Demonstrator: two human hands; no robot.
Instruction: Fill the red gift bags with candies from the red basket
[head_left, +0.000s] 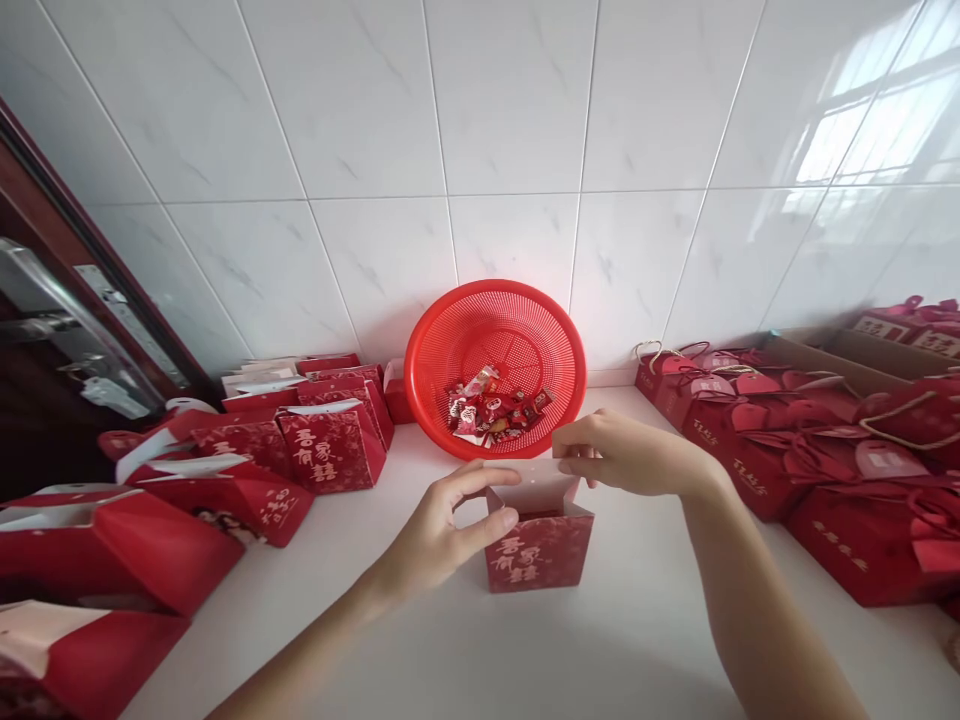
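A small red paper gift box (536, 555) with white Chinese lettering stands upright on the white table in front of me. Its top is open and shows the pale inside of the raised flaps; what lies inside is mostly hidden. My left hand (450, 515) grips the box's left upper edge, thumb near the front and fingers at the back flap. At the right end of the back flap, my right hand (611, 455) has its fingers curled and pinching the rim. Behind the box, a red plastic basket (495, 290) tilts against the wall with several wrapped candies (499, 408) in it.
Several open red boxes (330, 450) line the left side of the table. Closed red boxes with bows and cords (750, 480) crowd the right, near a cardboard carton (832, 355). A tiled wall (510, 100) rises behind, and a dark door with a metal handle (37, 290) stands left.
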